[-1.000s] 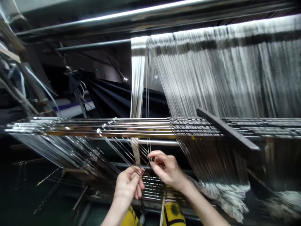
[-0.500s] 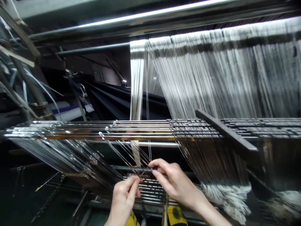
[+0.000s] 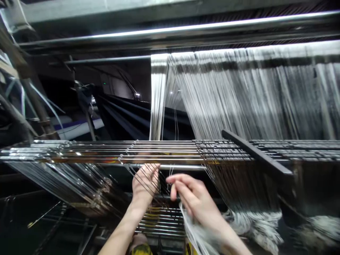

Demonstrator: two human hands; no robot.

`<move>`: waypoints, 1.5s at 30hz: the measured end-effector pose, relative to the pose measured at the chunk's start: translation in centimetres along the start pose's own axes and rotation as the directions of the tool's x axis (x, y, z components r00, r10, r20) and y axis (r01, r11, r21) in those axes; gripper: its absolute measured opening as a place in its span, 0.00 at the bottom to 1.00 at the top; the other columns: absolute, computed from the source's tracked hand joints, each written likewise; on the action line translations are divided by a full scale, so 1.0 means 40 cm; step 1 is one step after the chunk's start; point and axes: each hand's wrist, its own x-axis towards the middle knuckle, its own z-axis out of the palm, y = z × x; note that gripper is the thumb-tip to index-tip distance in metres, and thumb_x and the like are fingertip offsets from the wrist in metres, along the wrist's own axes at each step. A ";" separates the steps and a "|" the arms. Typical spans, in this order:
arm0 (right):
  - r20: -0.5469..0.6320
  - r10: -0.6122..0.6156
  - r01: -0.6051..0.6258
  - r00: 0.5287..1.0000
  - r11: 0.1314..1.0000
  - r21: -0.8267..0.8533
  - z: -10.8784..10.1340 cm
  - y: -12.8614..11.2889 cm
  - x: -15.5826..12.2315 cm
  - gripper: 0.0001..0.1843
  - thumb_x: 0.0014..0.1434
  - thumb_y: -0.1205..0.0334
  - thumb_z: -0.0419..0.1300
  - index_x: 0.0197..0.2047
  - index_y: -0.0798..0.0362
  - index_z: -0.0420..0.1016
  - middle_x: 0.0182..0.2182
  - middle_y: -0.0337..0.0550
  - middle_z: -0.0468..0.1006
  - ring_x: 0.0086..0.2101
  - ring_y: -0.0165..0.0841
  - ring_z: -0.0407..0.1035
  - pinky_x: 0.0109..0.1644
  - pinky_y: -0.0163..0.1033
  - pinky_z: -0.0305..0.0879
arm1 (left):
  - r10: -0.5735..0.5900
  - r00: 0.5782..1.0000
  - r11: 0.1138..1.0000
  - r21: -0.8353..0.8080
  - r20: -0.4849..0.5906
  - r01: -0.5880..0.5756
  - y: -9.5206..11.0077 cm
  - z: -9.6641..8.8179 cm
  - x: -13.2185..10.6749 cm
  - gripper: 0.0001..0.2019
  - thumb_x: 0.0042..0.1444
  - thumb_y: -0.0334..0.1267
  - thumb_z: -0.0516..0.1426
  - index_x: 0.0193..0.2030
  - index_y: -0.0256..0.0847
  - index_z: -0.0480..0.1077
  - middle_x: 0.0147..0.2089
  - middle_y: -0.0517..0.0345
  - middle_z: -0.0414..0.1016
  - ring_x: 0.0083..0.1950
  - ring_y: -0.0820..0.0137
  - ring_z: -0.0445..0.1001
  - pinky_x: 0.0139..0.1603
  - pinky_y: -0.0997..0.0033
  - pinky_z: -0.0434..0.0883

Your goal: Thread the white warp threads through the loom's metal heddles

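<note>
The warp threads of a loom fall from the top of the view in a long sheet, streaked white and grey. A narrower band of warp hangs apart at the sheet's left side, and a few fine loose strands dangle through the dark gap between the two. The threads pass down through a bank of horizontal steel rods, then slant away below them in thin taut lines.

The left hand is open just under the rods, palm facing the camera and fingers pointing up, with several thin dark slanted strands crossing in front of it (no finger seems to pinch them). The right hand sits beside it, to the right, with its fingers loosely curved and reaching left toward the fine loose strands, though any contact is too small to tell. A pale hank of threads fans down from under that hand, touching its lower edge; whether it is gripped, I cannot tell.

A dark flat bar lies diagonally across the rods on the right, above a mass of frayed white thread ends. A lower rack of steel rods runs beneath the hands.
</note>
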 end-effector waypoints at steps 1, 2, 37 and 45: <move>-0.062 0.053 -0.053 0.997 0.999 0.006 0.012 0.011 0.040 0.15 0.58 0.55 0.53 0.33 0.56 0.74 0.22 0.40 0.72 0.12 0.20 0.53 0.13 0.28 0.52 | 0.042 0.999 0.999 0.033 0.005 -0.042 -0.005 0.002 0.004 0.11 0.52 0.34 0.53 0.38 0.41 0.75 0.37 0.51 0.79 0.41 0.62 0.75 0.50 0.58 0.69; -0.107 0.108 -0.108 0.988 0.994 0.008 0.024 0.023 0.081 0.14 0.57 0.55 0.54 0.30 0.56 0.74 0.18 0.38 0.71 0.11 0.21 0.52 0.13 0.28 0.51 | 0.072 0.997 0.996 0.057 0.009 -0.072 -0.010 0.003 0.005 0.11 0.52 0.33 0.52 0.39 0.41 0.75 0.38 0.52 0.78 0.42 0.63 0.75 0.49 0.60 0.70; -0.195 -0.010 -0.048 0.981 0.955 -0.292 -0.026 0.109 0.132 0.15 0.57 0.55 0.53 0.37 0.53 0.77 0.24 0.42 0.76 0.28 0.36 0.71 0.29 0.38 0.68 | -0.438 0.739 0.497 -0.547 0.511 0.673 0.020 0.085 -0.091 0.15 0.39 0.45 0.64 0.27 0.31 0.73 0.16 0.58 0.71 0.16 0.73 0.70 0.13 0.79 0.65; -0.175 -0.084 0.039 0.981 0.968 -0.247 -0.030 0.105 0.128 0.13 0.58 0.59 0.53 0.38 0.52 0.77 0.33 0.42 0.78 0.36 0.36 0.72 0.45 0.42 0.66 | -0.440 0.724 0.522 -0.504 0.531 0.688 0.023 0.057 -0.107 0.17 0.50 0.49 0.55 0.32 0.33 0.70 0.20 0.57 0.72 0.15 0.73 0.70 0.12 0.79 0.62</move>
